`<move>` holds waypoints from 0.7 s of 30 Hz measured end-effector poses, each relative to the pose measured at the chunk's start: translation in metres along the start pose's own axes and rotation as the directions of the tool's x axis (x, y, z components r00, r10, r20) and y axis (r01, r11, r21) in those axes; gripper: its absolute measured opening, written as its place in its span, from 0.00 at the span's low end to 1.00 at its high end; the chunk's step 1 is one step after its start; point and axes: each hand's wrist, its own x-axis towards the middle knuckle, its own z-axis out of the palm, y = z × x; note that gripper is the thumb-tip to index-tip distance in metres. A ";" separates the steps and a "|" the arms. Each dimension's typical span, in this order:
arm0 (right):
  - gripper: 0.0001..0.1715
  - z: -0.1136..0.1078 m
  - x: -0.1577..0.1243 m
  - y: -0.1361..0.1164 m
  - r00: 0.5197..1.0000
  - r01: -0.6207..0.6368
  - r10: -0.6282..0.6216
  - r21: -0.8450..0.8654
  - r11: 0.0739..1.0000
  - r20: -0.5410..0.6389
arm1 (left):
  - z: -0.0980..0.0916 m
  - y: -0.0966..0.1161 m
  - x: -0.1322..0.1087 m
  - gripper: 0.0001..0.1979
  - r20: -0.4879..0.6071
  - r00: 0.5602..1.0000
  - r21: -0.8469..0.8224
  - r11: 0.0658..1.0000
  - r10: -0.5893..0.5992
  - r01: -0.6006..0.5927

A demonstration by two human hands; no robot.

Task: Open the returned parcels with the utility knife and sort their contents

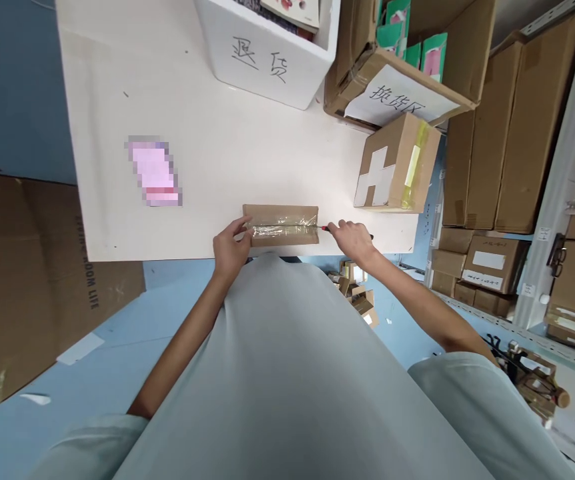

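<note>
A small flat brown box [284, 237], with clear tape along its middle, lies on the white table [207, 153] close to its front edge. My left hand [231, 248] grips the box's left end, thumb and fingers around the corner. At the other end, my right hand [351, 239] is closed around a thin tool [323, 228] with a red and black handle. The tool's tip touches the taped seam at the box's right end.
A white foam bin [267, 63] and an open carton [417, 90] with green packs stand at the back. A taped box [395, 163] sits at the right, a blurred pink item [155, 172] at the left. Shelves [542, 233] rise beyond the table's right side.
</note>
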 end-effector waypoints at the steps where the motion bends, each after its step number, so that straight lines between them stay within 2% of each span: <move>1: 0.23 0.009 0.003 0.005 1.000 0.011 -0.011 0.025 1.000 -0.020 | 0.000 0.000 0.000 0.21 -0.003 1.000 0.009 1.000 0.001 -0.001; 4: 0.23 0.038 0.017 0.013 0.995 0.059 -0.045 0.151 0.987 -0.093 | 0.000 0.000 0.001 0.22 -0.009 1.000 0.015 1.000 -0.007 0.008; 7: 0.23 0.071 0.030 0.014 0.983 0.096 -0.032 0.354 0.930 -0.181 | 0.000 0.000 0.001 0.23 -0.016 1.000 0.003 1.000 -0.007 0.007; 10: 0.22 0.105 0.042 0.004 0.954 0.159 0.021 0.566 0.809 -0.298 | 0.000 0.000 0.001 0.23 -0.017 1.000 0.006 1.000 -0.005 0.005; 14: 0.23 0.140 0.057 -0.024 0.889 0.292 0.123 0.753 0.589 -0.441 | -0.002 -0.003 0.004 0.22 -0.044 0.999 0.018 1.000 -0.017 0.018; 18: 0.23 0.155 0.058 -0.046 0.872 0.319 0.224 0.852 0.415 -0.435 | -0.008 -0.006 0.004 0.23 -0.032 0.999 0.060 0.997 -0.037 0.039; 21: 0.24 0.154 0.049 -0.050 0.900 0.230 0.267 0.896 0.379 -0.344 | -0.007 0.005 0.002 0.21 -0.014 0.999 0.198 0.980 0.034 -0.030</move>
